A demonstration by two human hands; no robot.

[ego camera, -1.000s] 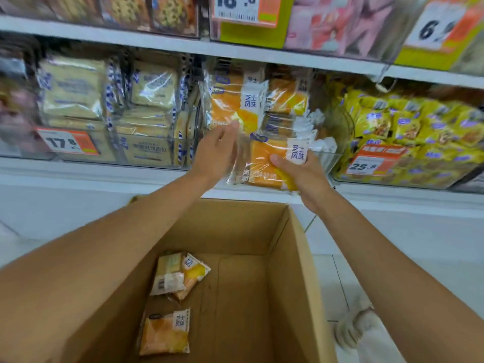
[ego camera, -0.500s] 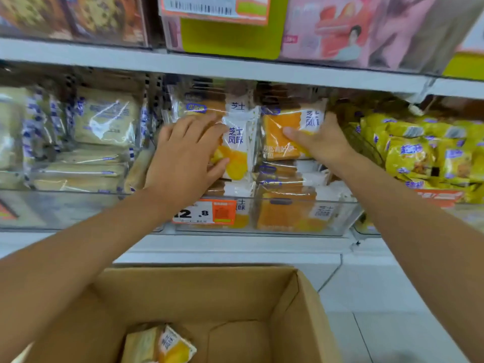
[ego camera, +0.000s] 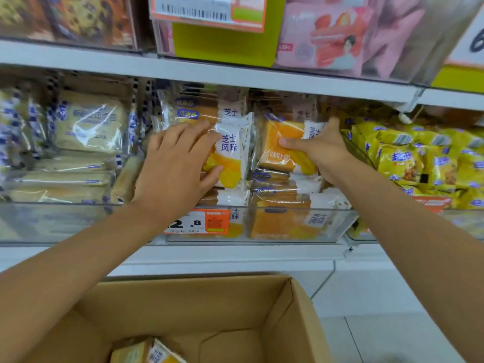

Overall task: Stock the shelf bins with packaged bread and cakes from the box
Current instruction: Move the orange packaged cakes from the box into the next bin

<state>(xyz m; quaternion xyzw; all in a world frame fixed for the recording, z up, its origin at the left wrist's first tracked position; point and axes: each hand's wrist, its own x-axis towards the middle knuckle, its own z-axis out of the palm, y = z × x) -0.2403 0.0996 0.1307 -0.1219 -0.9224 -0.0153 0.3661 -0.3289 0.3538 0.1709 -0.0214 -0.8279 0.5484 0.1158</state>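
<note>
Orange cake packet (ego camera: 284,148) sits atop the right stack in the clear bin (ego camera: 301,224), long axis running left to right, right hand (ego camera: 318,150) clamped on its right end. Left hand (ego camera: 178,163) lies flat, fingers spread, on the neighbouring packet (ego camera: 230,153). More stock remains in the box (ego camera: 209,310) below.

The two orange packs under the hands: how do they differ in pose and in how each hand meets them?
The left pack stands with its white label strip on its right side showing; the right pack shows mostly orange cake. The left hand lies flat and spread over the left pack; the right hand grips the right pack, thumb across its front. Both sit atop stacks in the same clear bin.
</note>
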